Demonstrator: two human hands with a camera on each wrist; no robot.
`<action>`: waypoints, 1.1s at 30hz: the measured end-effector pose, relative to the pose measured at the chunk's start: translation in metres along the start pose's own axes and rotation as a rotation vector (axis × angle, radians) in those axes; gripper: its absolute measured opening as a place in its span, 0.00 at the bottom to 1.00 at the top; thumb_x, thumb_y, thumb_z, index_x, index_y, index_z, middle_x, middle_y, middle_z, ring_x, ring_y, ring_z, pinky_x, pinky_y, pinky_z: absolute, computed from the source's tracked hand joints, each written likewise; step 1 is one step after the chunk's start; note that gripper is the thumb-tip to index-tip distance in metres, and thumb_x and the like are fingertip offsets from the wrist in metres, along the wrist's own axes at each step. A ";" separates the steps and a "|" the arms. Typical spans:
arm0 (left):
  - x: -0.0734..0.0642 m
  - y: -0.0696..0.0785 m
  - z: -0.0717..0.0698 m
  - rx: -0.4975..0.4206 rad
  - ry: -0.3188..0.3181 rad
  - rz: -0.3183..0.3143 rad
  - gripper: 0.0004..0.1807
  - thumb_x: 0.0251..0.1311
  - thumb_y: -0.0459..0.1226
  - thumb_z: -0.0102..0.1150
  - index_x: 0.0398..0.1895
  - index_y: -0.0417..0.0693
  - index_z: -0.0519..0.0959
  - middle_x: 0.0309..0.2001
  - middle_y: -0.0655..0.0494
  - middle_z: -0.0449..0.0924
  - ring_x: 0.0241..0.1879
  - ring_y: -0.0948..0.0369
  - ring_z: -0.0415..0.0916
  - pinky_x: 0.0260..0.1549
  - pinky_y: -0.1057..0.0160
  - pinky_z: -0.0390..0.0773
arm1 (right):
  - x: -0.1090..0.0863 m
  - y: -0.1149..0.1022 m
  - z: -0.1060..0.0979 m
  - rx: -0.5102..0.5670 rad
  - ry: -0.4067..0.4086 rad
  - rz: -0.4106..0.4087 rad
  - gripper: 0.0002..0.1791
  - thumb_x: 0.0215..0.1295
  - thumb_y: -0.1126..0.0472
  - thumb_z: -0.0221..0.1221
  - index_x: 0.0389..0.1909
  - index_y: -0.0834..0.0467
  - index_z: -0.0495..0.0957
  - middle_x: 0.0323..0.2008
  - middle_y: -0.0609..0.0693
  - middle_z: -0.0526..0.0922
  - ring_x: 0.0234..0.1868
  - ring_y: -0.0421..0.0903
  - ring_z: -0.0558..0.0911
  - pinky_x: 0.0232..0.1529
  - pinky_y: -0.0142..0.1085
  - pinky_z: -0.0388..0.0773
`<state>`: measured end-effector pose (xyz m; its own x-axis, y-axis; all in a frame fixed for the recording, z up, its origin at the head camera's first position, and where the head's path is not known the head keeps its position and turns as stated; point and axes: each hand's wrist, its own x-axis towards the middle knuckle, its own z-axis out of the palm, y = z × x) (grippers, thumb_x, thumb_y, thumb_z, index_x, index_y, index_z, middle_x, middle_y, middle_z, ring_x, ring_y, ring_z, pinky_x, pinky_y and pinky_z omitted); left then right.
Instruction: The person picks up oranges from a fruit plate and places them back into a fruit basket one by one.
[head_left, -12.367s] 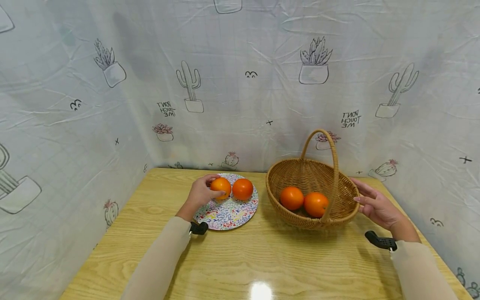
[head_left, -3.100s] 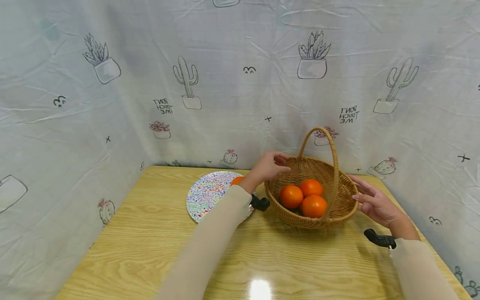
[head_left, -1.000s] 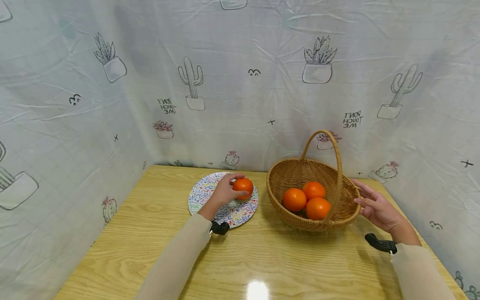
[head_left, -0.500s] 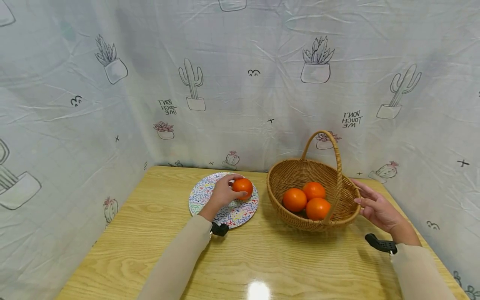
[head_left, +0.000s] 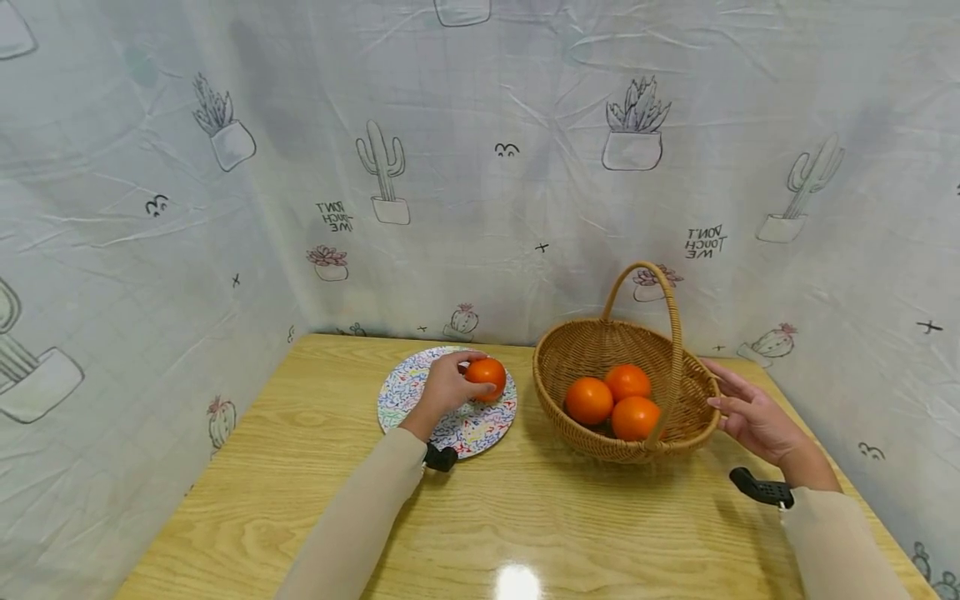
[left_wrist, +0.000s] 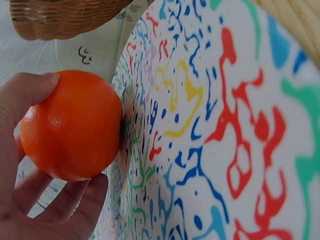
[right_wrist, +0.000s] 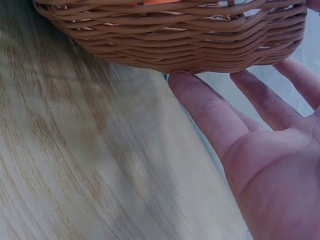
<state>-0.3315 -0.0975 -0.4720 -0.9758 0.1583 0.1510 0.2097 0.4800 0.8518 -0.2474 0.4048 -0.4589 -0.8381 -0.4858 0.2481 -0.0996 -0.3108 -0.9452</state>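
Note:
On the patterned round plate (head_left: pixel 408 396), my left hand (head_left: pixel 447 385) grips a glossy orange (head_left: pixel 489 377), thumb on the near side and fingers round the far side. The left wrist view shows that orange (left_wrist: pixel 72 125) right at the plate's surface, with the thumb across its top and the fingertips beneath. My right hand (head_left: pixel 761 417) touches the right side of a wicker basket (head_left: pixel 592 446). In the right wrist view its fingers (right_wrist: pixel 210 107) stretch out against the woven outside wall. Three more oranges (head_left: pixel 588 401) lie together inside the basket.
The basket's tall arched handle (head_left: pixel 675 333) rises over its right half. Both stand on a wooden table (head_left: pixel 465 525), near its back edge. A pale curtain (head_left: pixel 450 167) with printed cacti hangs behind and at both sides.
Since the oldest frame, a third orange has gone from the plate into the basket. My left hand has come back to the plate and grips the orange there. The right hand has stayed put.

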 end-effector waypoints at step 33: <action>-0.004 0.001 0.001 -0.026 0.024 0.006 0.27 0.51 0.39 0.80 0.57 0.55 0.85 0.56 0.48 0.82 0.52 0.49 0.79 0.54 0.48 0.83 | -0.002 0.000 0.005 -0.014 0.020 -0.007 0.36 0.78 0.77 0.35 0.82 0.51 0.51 0.69 0.40 0.74 0.58 0.39 0.82 0.54 0.37 0.85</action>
<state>-0.3274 -0.0972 -0.4723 -0.9759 0.1401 0.1675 0.2138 0.4568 0.8635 -0.2433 0.4017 -0.4580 -0.8477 -0.4672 0.2511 -0.1131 -0.3033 -0.9462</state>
